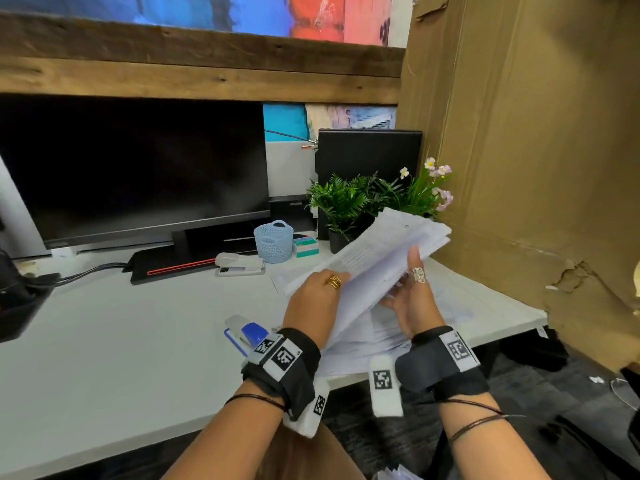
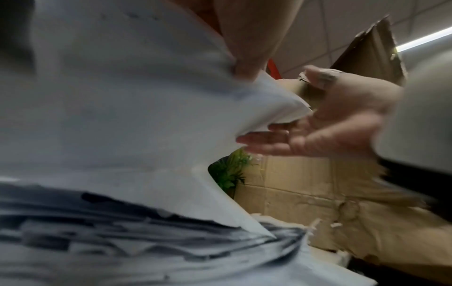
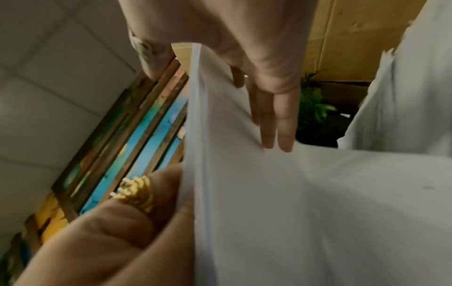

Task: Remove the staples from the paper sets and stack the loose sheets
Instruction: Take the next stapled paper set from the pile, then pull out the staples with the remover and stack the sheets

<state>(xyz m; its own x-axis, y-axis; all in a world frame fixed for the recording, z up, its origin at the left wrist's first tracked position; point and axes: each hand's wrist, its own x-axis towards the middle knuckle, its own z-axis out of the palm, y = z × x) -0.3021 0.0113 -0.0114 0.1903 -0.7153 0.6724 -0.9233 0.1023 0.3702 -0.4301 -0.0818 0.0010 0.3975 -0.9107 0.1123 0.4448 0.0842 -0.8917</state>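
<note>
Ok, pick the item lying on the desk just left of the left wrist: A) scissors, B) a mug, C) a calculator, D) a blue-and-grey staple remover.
D: a blue-and-grey staple remover lies on the desk beside the left hand, which grips the paper stack.

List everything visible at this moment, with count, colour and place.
paper bundle: one, white, held above the desk's right side
loose sheets: pile, white, on the desk under the bundle
desk: one, white
monitor: one, black, back left
stapler: one, grey, by the monitor base
blue tool: one, blue-grey, beside the left wrist
basket: one, light blue, mid-back
plants: two, green, back right
cardboard: brown, right
left hand: grips the bundle's near edge
right hand: supports the bundle, fingers straight
</note>
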